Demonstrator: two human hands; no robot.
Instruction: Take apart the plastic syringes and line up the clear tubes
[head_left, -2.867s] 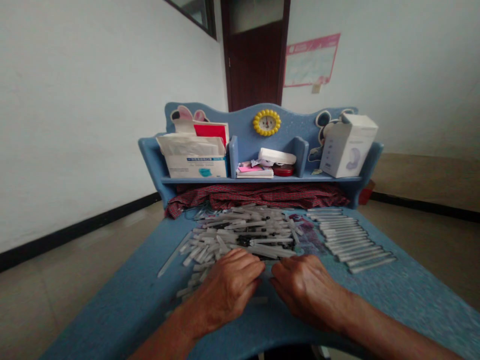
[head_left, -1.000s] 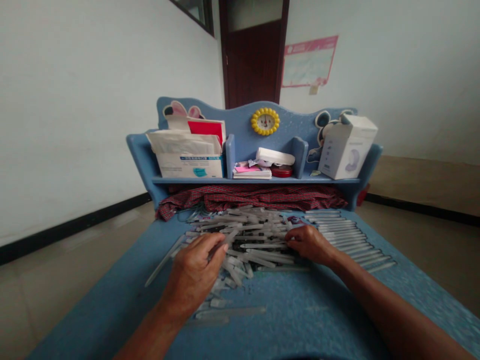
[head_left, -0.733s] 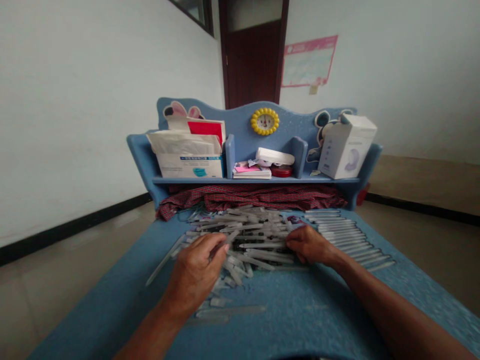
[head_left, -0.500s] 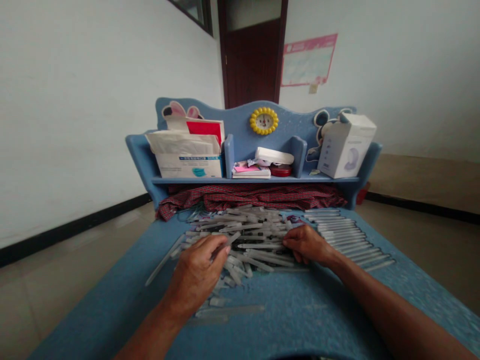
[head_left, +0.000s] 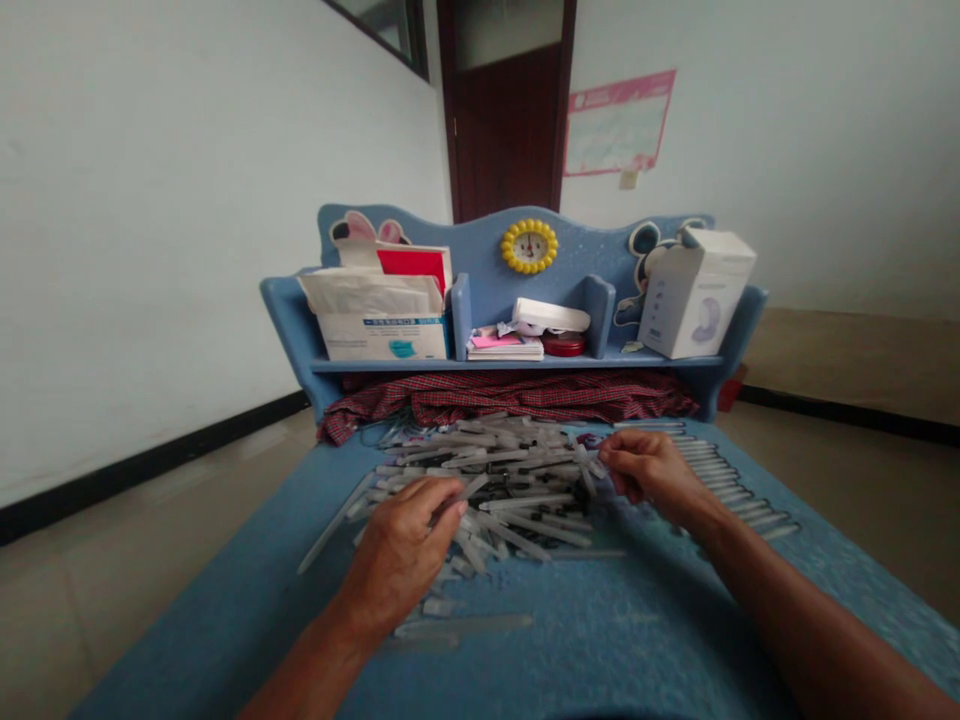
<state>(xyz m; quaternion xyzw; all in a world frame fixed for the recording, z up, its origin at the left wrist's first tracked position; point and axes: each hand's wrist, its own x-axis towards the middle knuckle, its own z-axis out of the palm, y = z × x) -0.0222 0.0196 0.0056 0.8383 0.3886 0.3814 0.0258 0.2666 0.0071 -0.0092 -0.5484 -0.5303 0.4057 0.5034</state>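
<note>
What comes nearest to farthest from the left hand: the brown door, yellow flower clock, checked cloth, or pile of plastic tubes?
From the left hand:
1. pile of plastic tubes, right beside it
2. checked cloth, behind the pile
3. yellow flower clock, up on the backboard
4. brown door, beyond the desk

In dim light we face pale walls (head_left: 187, 180), a dark red door (head_left: 506, 140), shiny floor (head_left: 187, 500) and a blue desk (head_left: 585, 640).

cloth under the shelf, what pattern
The cloth is checked, red and dark, clearest in the head view.
</note>
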